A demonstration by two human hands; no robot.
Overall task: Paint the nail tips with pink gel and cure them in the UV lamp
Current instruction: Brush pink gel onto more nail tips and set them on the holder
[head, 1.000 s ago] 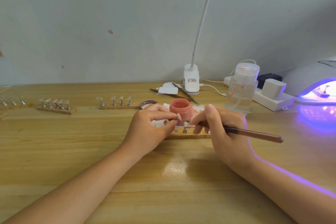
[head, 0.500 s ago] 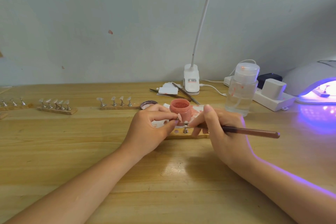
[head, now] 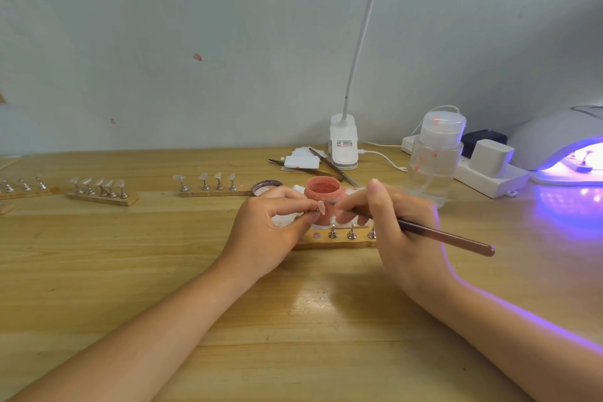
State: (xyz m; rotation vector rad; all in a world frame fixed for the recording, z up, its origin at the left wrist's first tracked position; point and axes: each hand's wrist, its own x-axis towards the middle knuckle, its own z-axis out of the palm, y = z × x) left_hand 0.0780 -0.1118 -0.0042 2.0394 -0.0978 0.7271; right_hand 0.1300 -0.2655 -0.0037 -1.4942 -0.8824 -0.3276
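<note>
Frame centre: left hand (head: 266,232) pinches small pale-pink nail tip (head: 321,207) on metal stand. Right hand (head: 396,222) grips long brown-handled brush (head: 447,237), bristles near tip. Tip likely light, thin, slippery when wet; best held by stand, not painted face. Open pink gel jar (head: 323,194) behind, gel inside. Glowing white UV lamp (head: 554,143) at right edge holds something unclear.

You have only one printed label in front of you: a small orange-red mark on the white lamp clip (head: 343,147), just right of the frame's centre at the back of the table. It runs in two short lines, but the letters are too small and blurred for you to read. Nothing else in view carries text, numbers or signs that you can make out.
</note>
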